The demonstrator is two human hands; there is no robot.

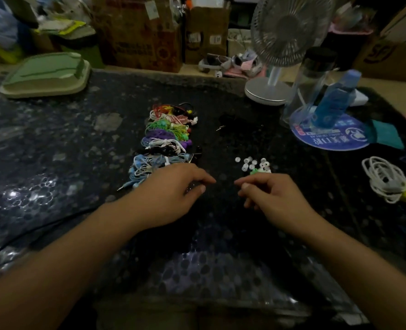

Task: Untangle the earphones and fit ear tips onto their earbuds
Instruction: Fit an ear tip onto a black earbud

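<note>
Head view, dark speckled table (54, 144), cluttered boxes (140, 36) behind, fan (287, 32), left hand (173, 189), right hand (273, 196) loosely curled, empty.

Both forearms extended forward, hands close together, palms down.

The left hand (173, 189) and right hand (272, 196) sit near each other without touching. On each, thumb and index finger point toward the opposite hand, tips close together. The remaining fingers (249, 203) of the right hand curl under; whether either hand pinches anything cannot be determined.
</note>
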